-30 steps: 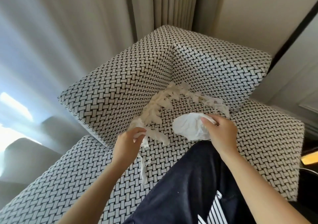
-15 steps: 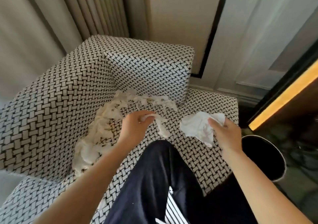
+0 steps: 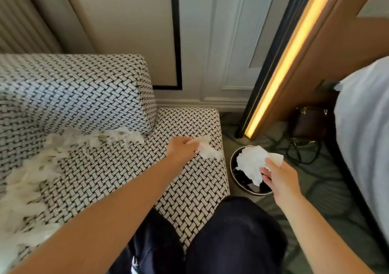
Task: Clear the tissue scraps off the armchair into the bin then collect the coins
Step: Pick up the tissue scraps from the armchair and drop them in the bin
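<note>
The black-and-white woven armchair (image 3: 117,174) fills the left half of the view. Torn tissue scraps (image 3: 31,181) lie in a long band along its seat and back corner. My left hand (image 3: 182,150) grips a small bunch of scraps (image 3: 207,149) near the seat's right edge. Over the round black bin (image 3: 244,186) on the floor beside the chair, my right hand (image 3: 277,175) pinches a crumpled white tissue (image 3: 253,161). No coins are visible.
A dark handbag (image 3: 309,122) and black cables (image 3: 303,151) lie on the floor behind the bin. A lit yellow strip (image 3: 282,56) runs up a wooden panel. White bedding (image 3: 366,138) is at the right. My dark-trousered knees (image 3: 233,235) rest at the seat's front.
The view has swung right, and the whole bin now shows. Both hands moved right with their tissue; the right one now hangs over the bin, the left reached the seat's right edge.
</note>
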{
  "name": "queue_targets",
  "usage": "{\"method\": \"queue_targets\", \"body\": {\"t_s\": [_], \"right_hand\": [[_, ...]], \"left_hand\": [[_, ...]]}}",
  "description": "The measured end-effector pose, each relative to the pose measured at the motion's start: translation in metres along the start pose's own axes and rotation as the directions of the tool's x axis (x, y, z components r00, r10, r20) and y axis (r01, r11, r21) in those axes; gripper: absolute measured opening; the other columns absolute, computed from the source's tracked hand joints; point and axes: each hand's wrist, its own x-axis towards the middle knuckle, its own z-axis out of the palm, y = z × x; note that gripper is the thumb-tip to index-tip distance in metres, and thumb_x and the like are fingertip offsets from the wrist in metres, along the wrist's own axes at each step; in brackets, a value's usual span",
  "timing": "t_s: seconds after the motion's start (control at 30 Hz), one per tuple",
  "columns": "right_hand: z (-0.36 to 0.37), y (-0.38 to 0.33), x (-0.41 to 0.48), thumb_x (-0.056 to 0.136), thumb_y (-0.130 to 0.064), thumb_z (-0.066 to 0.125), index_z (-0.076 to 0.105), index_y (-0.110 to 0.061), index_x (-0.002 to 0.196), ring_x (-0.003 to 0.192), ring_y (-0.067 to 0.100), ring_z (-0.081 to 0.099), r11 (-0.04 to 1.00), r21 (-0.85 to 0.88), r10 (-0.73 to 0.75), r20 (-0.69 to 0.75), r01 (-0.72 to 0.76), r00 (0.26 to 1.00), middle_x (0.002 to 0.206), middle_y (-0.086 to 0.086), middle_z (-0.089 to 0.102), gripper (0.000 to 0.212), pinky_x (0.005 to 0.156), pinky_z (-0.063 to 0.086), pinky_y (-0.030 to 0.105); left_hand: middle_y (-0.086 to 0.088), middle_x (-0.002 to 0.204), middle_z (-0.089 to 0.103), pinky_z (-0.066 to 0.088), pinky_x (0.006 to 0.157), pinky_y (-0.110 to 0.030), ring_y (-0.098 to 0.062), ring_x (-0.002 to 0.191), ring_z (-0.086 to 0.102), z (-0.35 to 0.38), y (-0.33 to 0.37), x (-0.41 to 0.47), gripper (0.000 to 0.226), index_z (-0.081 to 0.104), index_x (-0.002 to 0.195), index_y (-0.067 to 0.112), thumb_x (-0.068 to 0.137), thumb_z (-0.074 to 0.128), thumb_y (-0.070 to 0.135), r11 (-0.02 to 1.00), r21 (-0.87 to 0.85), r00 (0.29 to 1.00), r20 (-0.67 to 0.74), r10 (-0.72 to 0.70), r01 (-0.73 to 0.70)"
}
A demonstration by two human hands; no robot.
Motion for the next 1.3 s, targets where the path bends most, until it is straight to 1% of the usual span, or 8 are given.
{"method": "queue_targets", "body": {"t_s": [0.1, 0.33, 0.57, 0.67, 0.9, 1.03, 1.17, 1.3], "right_hand": [[-0.019, 0.004, 0.015, 0.093, -0.013, 0.056, 0.057, -0.012, 0.111, 0.087, 0.018, 0.06, 0.999, 0.021, 0.03, -0.026, -0.029, 0.999, 0.102, 0.008, 0.06, 0.018, 0.087, 0.049, 0.035], [-0.049, 0.023, 0.05, 0.091, -0.01, 0.058, 0.062, -0.01, 0.105, 0.087, 0.019, 0.062, 0.996, 0.042, 0.081, -0.109, -0.077, 0.991, 0.098, 0.008, 0.063, 0.014, 0.074, 0.05, 0.028], [-0.055, 0.047, 0.071, 0.092, -0.008, 0.056, 0.06, -0.013, 0.103, 0.084, 0.02, 0.064, 0.993, -0.056, 0.094, -0.178, -0.105, 0.98, 0.081, 0.0, 0.061, 0.013, 0.085, 0.052, 0.038], [-0.052, 0.058, 0.078, 0.091, -0.006, 0.053, 0.063, -0.008, 0.104, 0.082, 0.021, 0.064, 0.989, -0.102, 0.094, -0.168, -0.112, 0.981, 0.081, 0.001, 0.063, 0.017, 0.086, 0.052, 0.039], [-0.038, 0.055, 0.089, 0.097, -0.013, 0.048, 0.055, -0.016, 0.123, 0.104, 0.018, 0.059, 0.98, -0.198, 0.003, -0.02, -0.006, 1.0, 0.127, 0.005, 0.057, 0.027, 0.098, 0.048, 0.041], [-0.04, 0.051, 0.088, 0.097, -0.023, 0.05, 0.027, -0.03, 0.148, 0.136, 0.022, 0.036, 0.942, -0.336, 0.021, 0.117, 0.02, 0.993, 0.152, -0.004, 0.031, 0.056, 0.109, 0.035, 0.047], [-0.043, 0.052, 0.077, 0.095, -0.027, 0.053, 0.027, -0.027, 0.147, 0.131, 0.025, 0.043, 0.942, -0.334, 0.066, 0.121, -0.022, 0.99, 0.15, 0.002, 0.035, 0.058, 0.108, 0.037, 0.047], [-0.041, 0.043, 0.06, 0.096, -0.028, 0.051, 0.044, -0.021, 0.136, 0.106, 0.018, 0.059, 0.93, -0.368, 0.067, 0.156, -0.005, 0.986, 0.121, -0.002, 0.056, 0.04, 0.103, 0.043, 0.043]], "left_hand": [[-0.004, 0.096, 0.065, 0.047, 0.062, -0.023, -0.018, 0.085, 0.064, 0.039, 0.008, 0.017, 0.02, 0.063, 0.107, 0.012, 0.087, 0.06, 0.012, 0.999, 0.005, 0.999, 0.003, -0.043, 0.043], [-0.003, 0.109, 0.06, 0.048, 0.075, -0.025, -0.018, 0.101, 0.06, 0.118, 0.026, 0.036, 0.034, 0.055, 0.123, 0.016, 0.089, 0.057, 0.018, 0.998, 0.034, 0.973, 0.222, -0.061, 0.055], [-0.002, 0.147, 0.034, 0.034, 0.108, -0.036, -0.021, 0.13, 0.037, 0.152, 0.033, 0.032, 0.048, 0.035, 0.142, 0.032, 0.095, 0.048, 0.033, 0.994, 0.107, 0.866, 0.497, -0.057, 0.003], [-0.003, 0.144, 0.04, 0.038, 0.095, -0.027, -0.019, 0.126, 0.042, 0.149, 0.025, 0.033, 0.044, 0.04, 0.14, 0.028, 0.096, 0.047, 0.028, 0.994, 0.107, 0.84, 0.536, -0.083, 0.03], [0.002, 0.135, 0.051, 0.038, 0.096, -0.031, -0.016, 0.119, 0.05, 0.123, 0.005, 0.039, 0.039, 0.048, 0.134, 0.026, 0.096, 0.049, 0.03, 0.986, 0.138, 0.84, 0.52, -0.156, 0.098], [0.004, 0.124, 0.057, 0.043, 0.092, -0.03, -0.015, 0.109, 0.056, 0.109, 0.005, 0.037, 0.032, 0.054, 0.127, 0.024, 0.095, 0.049, 0.023, 0.988, 0.115, 0.868, 0.474, -0.146, 0.103], [0.005, 0.114, 0.062, 0.043, 0.086, -0.028, -0.013, 0.102, 0.058, 0.093, 0.002, 0.03, 0.028, 0.056, 0.123, 0.022, 0.097, 0.046, 0.025, 0.988, 0.098, 0.903, 0.401, -0.152, 0.122], [0.006, 0.109, 0.065, 0.045, 0.082, -0.026, -0.011, 0.099, 0.06, 0.069, -0.007, 0.019, 0.027, 0.059, 0.121, 0.021, 0.096, 0.048, 0.026, 0.989, 0.062, 0.935, 0.323, -0.144, 0.13]]}}
